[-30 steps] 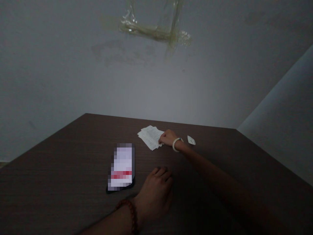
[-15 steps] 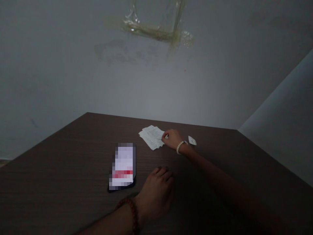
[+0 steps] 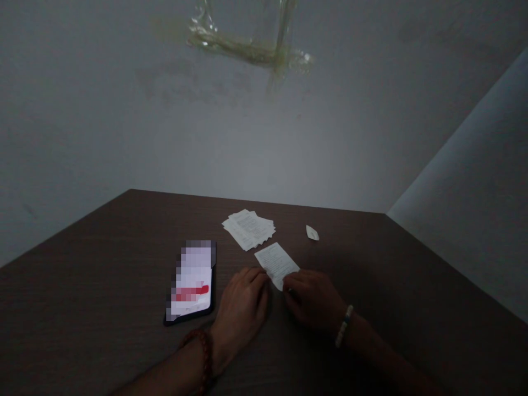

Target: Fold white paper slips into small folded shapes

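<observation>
- A small white sheet of printed paper (image 3: 277, 261) lies between the two hands on the dark brown wood-grain worktop (image 3: 103, 275), near edge toward the person; bringing this single sheet in and steadying it looks like the step in hand.
- The right hand (image 3: 315, 300), with a pale bead bracelet (image 3: 344, 325) at the wrist, has its fingers curled together and appears to be clamped on the sheet's near right edge.
- The left hand (image 3: 241, 302), wearing a reddish-brown bead bracelet (image 3: 206, 352), has bent fingers close together at the sheet's left edge; whether they pinch the paper, I cannot tell.
- Handling paper this thin calls for a light hold at both edges, so that it neither creases nor slips, as I judge it.
- Beyond the sheet, and apart from it, a loose, fanned pile of printed white papers (image 3: 247, 228) lies flat.
- A dark-edged phone with a lit, partly pixelated screen (image 3: 193, 278) lies left of the left hand; a small white scrap (image 3: 312, 233) lies right of the pile.
- Against the earlier frame, the right hand has come back from the pile's right edge to beside the left, and one sheet now lies apart from the pile.
- The phone and scrap keep their places; the whole view has shifted slightly.
</observation>
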Available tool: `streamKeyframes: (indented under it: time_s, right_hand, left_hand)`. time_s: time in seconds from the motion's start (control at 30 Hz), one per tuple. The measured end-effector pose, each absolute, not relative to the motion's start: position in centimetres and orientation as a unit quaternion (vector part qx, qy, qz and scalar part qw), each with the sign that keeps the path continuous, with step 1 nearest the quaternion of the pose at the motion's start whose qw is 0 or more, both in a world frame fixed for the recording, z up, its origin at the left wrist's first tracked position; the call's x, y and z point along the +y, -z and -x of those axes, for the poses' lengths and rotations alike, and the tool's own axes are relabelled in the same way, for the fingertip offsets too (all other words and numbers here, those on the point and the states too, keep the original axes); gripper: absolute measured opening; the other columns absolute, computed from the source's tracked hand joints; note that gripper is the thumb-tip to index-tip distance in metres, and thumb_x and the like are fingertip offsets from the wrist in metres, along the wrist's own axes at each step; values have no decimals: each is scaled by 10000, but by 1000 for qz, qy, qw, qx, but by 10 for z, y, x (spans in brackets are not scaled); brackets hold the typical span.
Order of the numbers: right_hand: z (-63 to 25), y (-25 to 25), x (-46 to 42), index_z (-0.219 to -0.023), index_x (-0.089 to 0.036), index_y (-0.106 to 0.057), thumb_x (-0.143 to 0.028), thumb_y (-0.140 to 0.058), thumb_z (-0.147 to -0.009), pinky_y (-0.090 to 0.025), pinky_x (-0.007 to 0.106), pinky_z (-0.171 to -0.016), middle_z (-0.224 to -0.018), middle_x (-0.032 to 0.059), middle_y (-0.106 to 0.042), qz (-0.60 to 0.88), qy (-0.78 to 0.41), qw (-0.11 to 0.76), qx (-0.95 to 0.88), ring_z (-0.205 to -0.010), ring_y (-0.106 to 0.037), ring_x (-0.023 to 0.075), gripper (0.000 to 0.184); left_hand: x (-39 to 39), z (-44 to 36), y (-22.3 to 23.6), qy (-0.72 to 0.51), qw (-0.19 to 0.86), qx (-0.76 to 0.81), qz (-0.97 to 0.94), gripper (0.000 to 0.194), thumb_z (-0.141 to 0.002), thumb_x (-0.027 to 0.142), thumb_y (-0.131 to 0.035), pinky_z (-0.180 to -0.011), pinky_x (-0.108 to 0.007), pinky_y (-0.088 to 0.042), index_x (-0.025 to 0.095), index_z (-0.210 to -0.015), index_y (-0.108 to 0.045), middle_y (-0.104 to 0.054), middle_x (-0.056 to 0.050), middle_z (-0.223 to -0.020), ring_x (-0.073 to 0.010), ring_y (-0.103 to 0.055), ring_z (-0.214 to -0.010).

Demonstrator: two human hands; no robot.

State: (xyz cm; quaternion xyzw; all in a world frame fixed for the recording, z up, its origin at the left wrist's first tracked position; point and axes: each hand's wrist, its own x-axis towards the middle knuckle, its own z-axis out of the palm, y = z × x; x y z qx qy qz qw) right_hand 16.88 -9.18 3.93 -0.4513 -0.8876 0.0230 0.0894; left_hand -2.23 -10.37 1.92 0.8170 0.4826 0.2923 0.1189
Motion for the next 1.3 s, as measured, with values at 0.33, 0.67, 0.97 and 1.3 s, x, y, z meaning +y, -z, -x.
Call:
streamKeyframes:
  time_s: [0.33, 0.67, 0.97, 1.3]
  right_hand:
    - [-171, -35, -127, -809, -242, -630, -246, -606, -803, -419, 270, -706, -790, -7, -693, 394, -134, 203, -886, -755, -592, 154, 26]
    - [-212, -16, -85, -1016, -199, -630, -173, -618, -781, -446, 396, -871, -1036, 66, -682, 443, -126, 336, -822, -943, -595, 208, 237]
    - [-212, -13, -81, -1221, -196, -560, -185, -606, -771, -391, 452, -946, -1281, 64, -578, 442, -100, 235, -860, -1086, -484, 249, 453]
    - [-211, -14, -85, -1196, -178, -543, -158, -592, -774, -423, 414, -903, -1143, 76, -629, 431, -116, 272, -853, -1003, -518, 233, 426]
  left_hand:
    - [-96, 24, -16, -248, 96, 511, -818, 259, -859, 249, -544, -941, -476, -400, 170, -1089, -631, -598, -88, -1228, -279, -502, -1122]
    - [-88, 28, -7, -248, 107, 489, -829, 401, -832, 305, -609, -955, -484, -395, 165, -1202, -544, -565, -109, -1269, -288, -487, -1165]
    - [-86, 28, -4, -257, 114, 479, -831, 377, -825, 290, -622, -935, -485, -414, 188, -1180, -544, -596, -93, -1206, -285, -512, -1134]
    - [-87, 29, -4, -269, 133, 479, -825, 423, -848, 310, -582, -939, -482, -428, 181, -1238, -482, -584, -108, -1193, -277, -539, -1096]
